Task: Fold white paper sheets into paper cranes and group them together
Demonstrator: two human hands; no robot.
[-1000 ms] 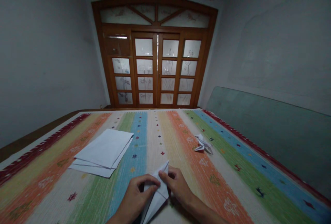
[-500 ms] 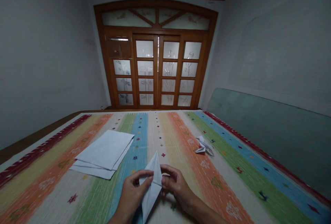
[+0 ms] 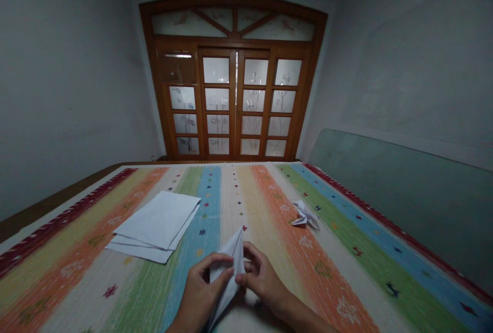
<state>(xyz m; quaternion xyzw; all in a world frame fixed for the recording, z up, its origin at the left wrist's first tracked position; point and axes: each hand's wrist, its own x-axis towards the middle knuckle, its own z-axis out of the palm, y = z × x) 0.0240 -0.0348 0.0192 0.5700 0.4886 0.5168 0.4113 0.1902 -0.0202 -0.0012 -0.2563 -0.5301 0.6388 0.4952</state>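
Both hands hold a white folded paper point(image 3: 231, 284), a long pointed diamond shape, tilted above the striped cloth near the front edge of view. My left hand point(image 3: 202, 287) pinches its left side between thumb and fingers. On the right edge, my right hand point(image 3: 264, 281) is closed, thumb in front and fingers behind the paper. The paper's upper tip points away from me; part of its lower end and the fingertips behind it are hidden.
A stack of several white paper sheets point(image 3: 159, 222) lies to the left on the striped cloth point(image 3: 277, 266). A small folded paper figure point(image 3: 305, 215) sits to the right. Beyond the table is a wooden door with glass panes point(image 3: 233, 102); a pale green panel point(image 3: 385, 179) stands at right.
The folded paper has turned and narrowed, its right part bending inward along the middle, and its tip has shifted slightly right. Both hands moved a little with it.
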